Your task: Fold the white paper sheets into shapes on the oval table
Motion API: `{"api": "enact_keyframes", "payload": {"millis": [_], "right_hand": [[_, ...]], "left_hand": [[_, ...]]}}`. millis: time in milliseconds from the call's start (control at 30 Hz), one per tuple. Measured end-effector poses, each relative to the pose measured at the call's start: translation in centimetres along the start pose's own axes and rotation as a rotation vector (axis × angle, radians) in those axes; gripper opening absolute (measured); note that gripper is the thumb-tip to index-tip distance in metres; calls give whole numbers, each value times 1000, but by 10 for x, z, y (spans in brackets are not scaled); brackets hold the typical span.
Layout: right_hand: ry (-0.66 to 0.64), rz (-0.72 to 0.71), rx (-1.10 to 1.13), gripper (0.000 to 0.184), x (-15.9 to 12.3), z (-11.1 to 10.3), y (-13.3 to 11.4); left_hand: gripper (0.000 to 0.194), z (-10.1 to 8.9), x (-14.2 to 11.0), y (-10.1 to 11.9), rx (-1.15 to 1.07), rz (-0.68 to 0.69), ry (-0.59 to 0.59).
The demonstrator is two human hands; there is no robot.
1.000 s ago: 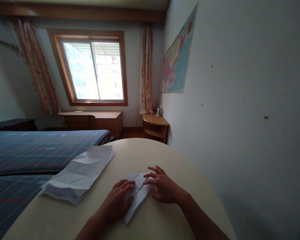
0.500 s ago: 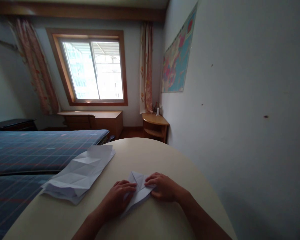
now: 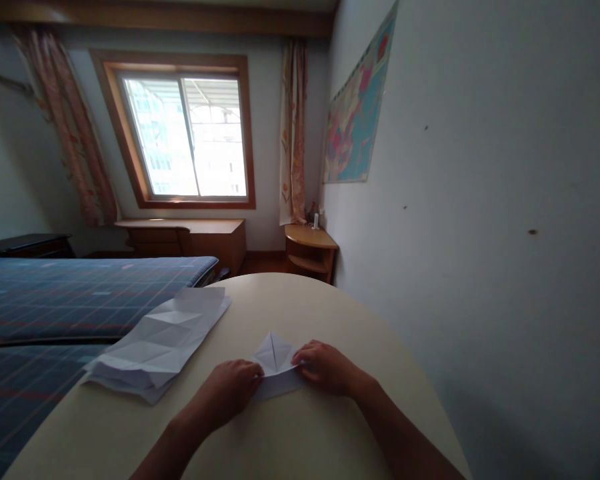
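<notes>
A small folded sheet of white paper (image 3: 275,363) lies on the round cream table, its pointed end facing away from me and a crease running down the middle. My left hand (image 3: 237,387) pinches its left edge, the fingers curled and the thumb partly hidden. At the opposite edge my right hand (image 3: 325,368) grips the paper between thumb and fingers. Below the point, a flap along the near side stands slightly raised between both hands.
Several creased white sheets (image 3: 165,340) are stacked at the left on the table (image 3: 340,313). Beyond that edge is a bed with a blue plaid cover (image 3: 80,293). A wall (image 3: 480,300) rises on the right, and a corner shelf (image 3: 313,237) stands behind the table.
The folded paper has turned so its point faces straight away from me. Both hands have shifted from pressing on top of it to pinching its left and right edges.
</notes>
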State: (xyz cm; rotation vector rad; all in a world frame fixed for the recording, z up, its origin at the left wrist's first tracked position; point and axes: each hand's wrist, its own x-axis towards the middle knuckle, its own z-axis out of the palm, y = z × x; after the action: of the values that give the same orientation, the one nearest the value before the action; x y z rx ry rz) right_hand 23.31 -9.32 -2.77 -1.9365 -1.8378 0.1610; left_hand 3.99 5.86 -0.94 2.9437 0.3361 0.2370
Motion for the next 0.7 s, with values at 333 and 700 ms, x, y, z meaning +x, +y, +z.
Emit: {"api": "enact_keyframes", "payload": {"millis": [333,700], "right_hand": [[102,167,15,25,5,5,4],[209,204,70,26,13,23,6]], "left_hand": [[21,11,7,-18,106,-149,4],[33,39,5,-7,172,-159,307]]}}
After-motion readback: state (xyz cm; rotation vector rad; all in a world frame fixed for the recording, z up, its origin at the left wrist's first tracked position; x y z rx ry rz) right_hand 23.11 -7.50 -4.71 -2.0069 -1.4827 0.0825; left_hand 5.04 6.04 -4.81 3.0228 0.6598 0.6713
